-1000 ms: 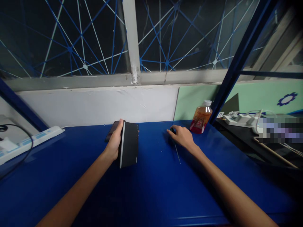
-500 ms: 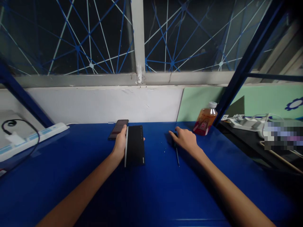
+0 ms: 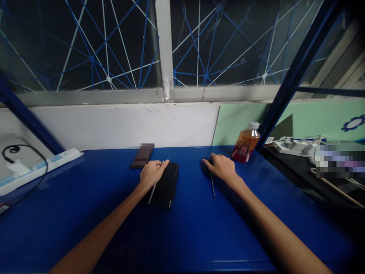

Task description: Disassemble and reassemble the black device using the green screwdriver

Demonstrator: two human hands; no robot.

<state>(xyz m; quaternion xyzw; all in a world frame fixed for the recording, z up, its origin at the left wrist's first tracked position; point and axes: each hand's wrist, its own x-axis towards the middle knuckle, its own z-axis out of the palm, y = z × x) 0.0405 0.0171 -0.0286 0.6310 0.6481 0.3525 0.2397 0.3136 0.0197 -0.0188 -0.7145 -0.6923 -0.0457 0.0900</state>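
Note:
My left hand [image 3: 152, 174] is closed on the upper left edge of a flat black rectangular slab [image 3: 167, 188], its thumb lying across the top. Small pale marks run along the slab's right edge, and a pale label sits at its lower right corner. The slab lies slanted, low over or on the blue table. On the right, my right hand [image 3: 222, 167] rests with bent fingers over a slim dark rod [image 3: 213, 188]. The rod's thicker upper end is mostly hidden under the palm; its thin tip points toward me.
A dark phone [image 3: 142, 156] lies beyond my left hand. A bottle of reddish drink [image 3: 245, 142] stands behind my right hand. At the left is a white power strip [image 3: 42, 171]; at the right, a white socket block [image 3: 296, 147] with cables. The blue table [image 3: 194, 236] reaches the wall.
The black slab has come lower and tilted, with its top leaning right. My left hand has turned from gripping its side to lying over its upper edge. My right hand has stayed put.

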